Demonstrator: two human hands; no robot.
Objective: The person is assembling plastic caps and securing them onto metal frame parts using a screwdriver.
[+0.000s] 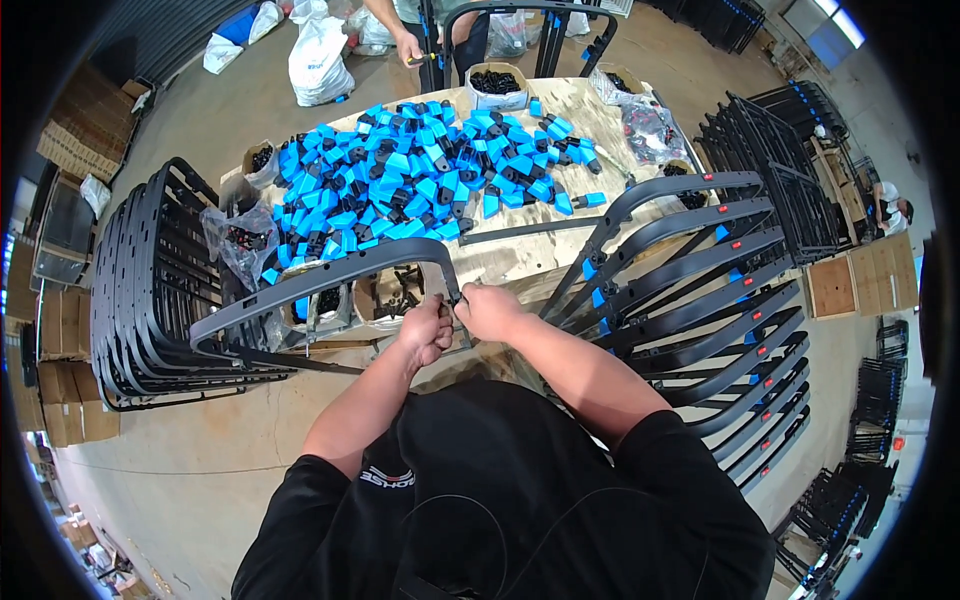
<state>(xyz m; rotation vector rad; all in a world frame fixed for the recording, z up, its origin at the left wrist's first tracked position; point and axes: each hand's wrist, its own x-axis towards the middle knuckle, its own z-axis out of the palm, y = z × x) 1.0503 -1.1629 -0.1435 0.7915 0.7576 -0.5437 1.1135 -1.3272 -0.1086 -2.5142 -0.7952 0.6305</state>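
Observation:
A dark curved tubular frame (335, 268) leans on the near edge of the wooden table (515, 256), its bent end in front of me. My left hand (427, 332) is closed in a fist against the inner side of that end; what its fingers pinch is hidden. From the other side, my right hand (490, 312) closes on the frame's end, thumb and fingers around its edge. Just beyond my left hand sits an open cardboard box (392, 297) with small dark parts. A large heap of blue and black plastic pieces (410, 170) covers much of the tabletop.
Similar frames stand stacked at left (160, 290) and fan out at right (700, 320), close to my right arm. A box of black parts (497, 85) stands at the far edge. Across the table, another person's hand (408, 47) holds a yellow-handled tool beside another frame.

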